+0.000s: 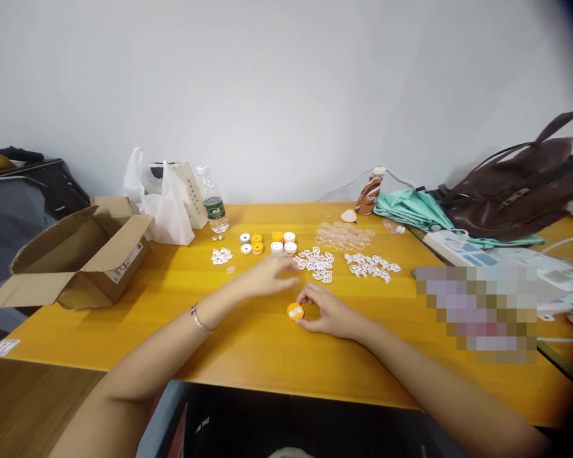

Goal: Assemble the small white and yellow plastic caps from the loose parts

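Observation:
A small round orange piece with white parts inside [295,311] lies at the front middle of the table, held at its right side between the thumb and fingers of my right hand [328,310]. My left hand [271,277] hovers beyond it, fingers apart and apparently nothing in them. Its fingertips point at a pile of white openwork pieces [315,259]. A second group of such white pieces [372,266] lies farther right. Behind my left hand stand several white and orange round pieces [256,239] in two clusters. Small white parts [221,256] lie to their right-angled left side.
Clear round covers [344,235] lie at the back right, near a brown bottle [370,191] and green cloth [405,208]. An open cardboard box [109,267], a white plastic bag [169,213] and a water bottle [213,202] stand left. A power strip [458,248] lies right.

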A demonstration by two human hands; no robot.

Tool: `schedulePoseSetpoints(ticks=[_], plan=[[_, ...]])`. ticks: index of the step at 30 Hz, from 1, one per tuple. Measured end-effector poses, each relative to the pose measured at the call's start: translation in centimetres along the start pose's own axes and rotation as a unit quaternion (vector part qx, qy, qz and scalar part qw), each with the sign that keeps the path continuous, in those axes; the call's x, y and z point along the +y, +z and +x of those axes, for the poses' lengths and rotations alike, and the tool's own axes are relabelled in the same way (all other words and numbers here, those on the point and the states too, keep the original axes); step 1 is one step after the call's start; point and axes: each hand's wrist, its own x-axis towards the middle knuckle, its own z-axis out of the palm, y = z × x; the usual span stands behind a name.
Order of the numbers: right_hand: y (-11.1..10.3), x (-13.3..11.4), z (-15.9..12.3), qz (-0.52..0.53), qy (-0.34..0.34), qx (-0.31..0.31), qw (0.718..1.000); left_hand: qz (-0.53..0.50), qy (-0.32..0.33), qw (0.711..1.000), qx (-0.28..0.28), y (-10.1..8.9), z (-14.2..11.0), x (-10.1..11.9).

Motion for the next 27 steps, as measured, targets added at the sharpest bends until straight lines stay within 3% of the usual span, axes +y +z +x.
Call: schedulePoseSetpoints(ticks=[2,5,17,27], plan=[[0.0,0.0,0.0,-0.002,0.000,0.001,1.000,-0.027,-0.008,0.998,-0.058,0.7,-2.1,0.8],[0.1,0.1,0.1,-0.009,0.000,0.003,1.000,-0.063,-0.042,0.993,-0.089,1.6,-3.5,1.1],[0.2,-0.1,0.1,-0.013,0.004,0.010,1.000,-0.092,-0.080,0.988,-0.099,2.4,-3.4,1.0],[0.4,-0.2,0.2,-0.027,0.007,0.012,1.000,-0.126,-0.205,0.966,-0.096,3.6,-3.3,0.4]])
